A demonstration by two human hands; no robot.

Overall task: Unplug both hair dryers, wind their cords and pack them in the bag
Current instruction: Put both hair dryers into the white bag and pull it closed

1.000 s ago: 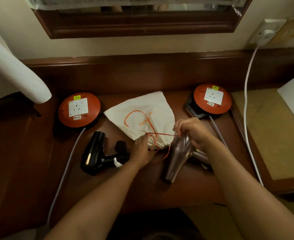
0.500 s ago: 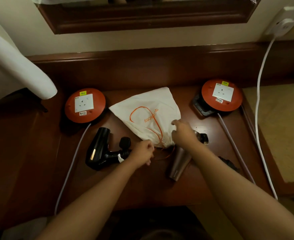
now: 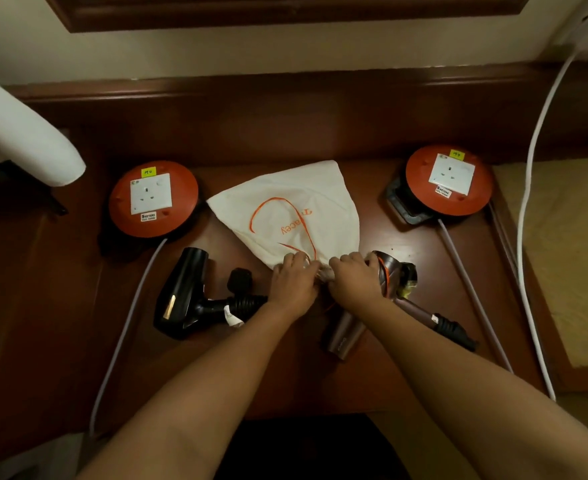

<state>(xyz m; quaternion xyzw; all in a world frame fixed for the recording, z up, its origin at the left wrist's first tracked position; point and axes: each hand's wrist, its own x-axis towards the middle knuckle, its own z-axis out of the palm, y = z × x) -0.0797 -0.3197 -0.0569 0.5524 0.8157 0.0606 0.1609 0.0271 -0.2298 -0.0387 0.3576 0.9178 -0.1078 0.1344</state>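
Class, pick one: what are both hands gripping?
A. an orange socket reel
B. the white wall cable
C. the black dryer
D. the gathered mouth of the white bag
D: the left hand and right hand both pinch the bag at its bunched opening.

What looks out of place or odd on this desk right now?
Nothing is spilled or visibly broken. One oddity: the bag's orange drawstring is looped over the bronze hair dryer beside the right hand, so it may snag. Both hands grip the white bag at its gathered mouth.
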